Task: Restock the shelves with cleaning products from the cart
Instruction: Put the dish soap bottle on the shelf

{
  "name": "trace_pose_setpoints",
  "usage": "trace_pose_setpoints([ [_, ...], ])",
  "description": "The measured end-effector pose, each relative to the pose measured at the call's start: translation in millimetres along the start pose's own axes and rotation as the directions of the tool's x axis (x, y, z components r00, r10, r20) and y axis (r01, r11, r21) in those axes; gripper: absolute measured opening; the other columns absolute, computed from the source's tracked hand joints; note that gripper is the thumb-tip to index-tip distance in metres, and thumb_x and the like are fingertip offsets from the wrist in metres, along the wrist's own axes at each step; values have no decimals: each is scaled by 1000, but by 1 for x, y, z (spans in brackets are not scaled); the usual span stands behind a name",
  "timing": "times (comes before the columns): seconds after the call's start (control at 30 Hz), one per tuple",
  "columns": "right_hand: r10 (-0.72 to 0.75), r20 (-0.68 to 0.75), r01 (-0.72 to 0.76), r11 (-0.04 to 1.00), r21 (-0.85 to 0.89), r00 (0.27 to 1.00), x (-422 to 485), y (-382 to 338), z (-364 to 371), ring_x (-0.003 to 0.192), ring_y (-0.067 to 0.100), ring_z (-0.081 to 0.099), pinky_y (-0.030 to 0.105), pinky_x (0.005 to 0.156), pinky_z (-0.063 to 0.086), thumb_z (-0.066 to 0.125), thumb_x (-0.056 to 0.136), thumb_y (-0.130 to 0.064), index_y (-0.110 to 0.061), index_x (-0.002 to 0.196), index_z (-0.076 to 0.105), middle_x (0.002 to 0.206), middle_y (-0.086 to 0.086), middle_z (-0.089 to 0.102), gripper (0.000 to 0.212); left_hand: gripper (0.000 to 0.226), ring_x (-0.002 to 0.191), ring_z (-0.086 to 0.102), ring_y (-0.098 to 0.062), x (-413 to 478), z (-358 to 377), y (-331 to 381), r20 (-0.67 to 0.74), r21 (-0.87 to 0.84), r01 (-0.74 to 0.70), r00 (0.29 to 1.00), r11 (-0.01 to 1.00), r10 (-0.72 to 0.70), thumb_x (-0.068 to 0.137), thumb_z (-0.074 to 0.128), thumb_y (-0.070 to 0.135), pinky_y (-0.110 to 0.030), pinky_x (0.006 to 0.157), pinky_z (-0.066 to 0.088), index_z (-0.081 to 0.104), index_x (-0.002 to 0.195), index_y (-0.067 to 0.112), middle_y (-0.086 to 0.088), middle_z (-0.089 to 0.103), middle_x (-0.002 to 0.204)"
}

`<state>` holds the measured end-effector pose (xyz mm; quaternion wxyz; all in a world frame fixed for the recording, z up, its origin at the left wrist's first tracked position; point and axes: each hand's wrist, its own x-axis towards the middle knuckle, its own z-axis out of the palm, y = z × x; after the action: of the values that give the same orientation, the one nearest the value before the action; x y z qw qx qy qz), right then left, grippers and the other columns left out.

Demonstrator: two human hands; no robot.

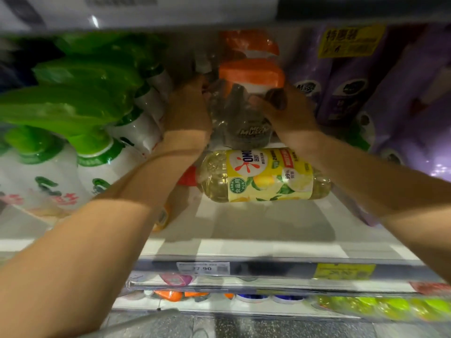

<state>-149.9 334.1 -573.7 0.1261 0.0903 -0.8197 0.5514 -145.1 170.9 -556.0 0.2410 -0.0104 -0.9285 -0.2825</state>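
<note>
Placing step, deep on the shelf (244, 223). Gripped from both sides by left hand (188, 108) and right hand (285, 111), fingers curled round it: clear spray bottle (239, 118), orange trigger, upright. Next, probably: seat it square in its row, release, then deal with the yellow bottle (263, 176) lying sideways just in front. Legible: "OMO", "99", "食品用". Price tag (202, 267) ends "7.90". Clear bottle's dark label too blurred.

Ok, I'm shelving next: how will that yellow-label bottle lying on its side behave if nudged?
Probably rolls: the yellow-label bottle lies on its rounded side on the shelf. Likely heavy for its size, as it looks full of liquid. Its glossy plastic may be slippery.
</note>
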Motion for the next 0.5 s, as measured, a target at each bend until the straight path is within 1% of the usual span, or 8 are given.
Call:
trace_pose_setpoints([
  [0.07,-9,51,16,991,-136,999,16,1,-2,88,9,63,14,76,47,61,93,-34,-6,116,62,99,-3,66,36,33,114,55,-28,12,2,0,44,8,-4,999,1000,3,99,37,2,-24,82,37,56,125,8,-14,61,121],
  [0.17,76,106,-66,993,-94,992,30,1,0,81,5,61,17,68,50,57,95,-38,-12,116,57,87,-13,60,34,30,115,54,-29,27,4,1,122,33,-29,992,999,25,102,36,11,-29,90,39,55,125,5,-16,61,121],
  [0.23,102,96,-93,991,-98,990,36,2,2,73,-5,55,6,56,46,56,95,-37,-15,111,53,81,-15,56,27,31,116,53,-30,35,5,1,157,62,-24,988,998,14,103,34,13,-31,93,39,53,127,6,-16,59,124],
  [0.3,117,76,-113,992,-56,990,36,0,4,70,-10,56,1,56,44,56,96,-35,-16,109,51,82,-17,56,23,31,117,52,-30,38,6,0,181,84,-31,983,996,16,103,33,12,-32,94,38,52,128,7,-17,57,126],
  [0.33,133,66,-131,991,-28,989,34,0,4,77,-8,60,5,62,47,55,96,-35,-14,111,51,86,-15,57,26,31,118,51,-30,39,5,-1,186,91,-38,982,995,20,103,33,11,-32,94,38,52,128,7,-17,57,127],
  [0.4,174,66,-175,984,17,983,25,5,5,101,11,61,11,71,50,55,97,-35,-8,123,47,104,-3,60,39,30,117,51,-30,40,6,-4,167,68,-47,985,997,35,102,35,10,-30,93,37,53,127,7,-16,57,126],
  [0.43,196,72,-197,980,11,978,17,8,4,108,16,59,4,67,47,57,95,-34,-6,129,45,113,1,60,46,30,117,52,-29,39,5,-5,154,52,-48,987,998,39,102,37,9,-30,93,38,54,126,7,-16,58,125],
  [0.5,248,129,-238,967,-91,960,-1,16,-3,103,11,57,-2,59,39,66,88,-40,-9,133,45,120,-1,60,58,29,116,53,-27,37,3,-9,145,24,-58,988,998,54,100,40,8,-28,92,39,56,124,8,-14,60,123],
])
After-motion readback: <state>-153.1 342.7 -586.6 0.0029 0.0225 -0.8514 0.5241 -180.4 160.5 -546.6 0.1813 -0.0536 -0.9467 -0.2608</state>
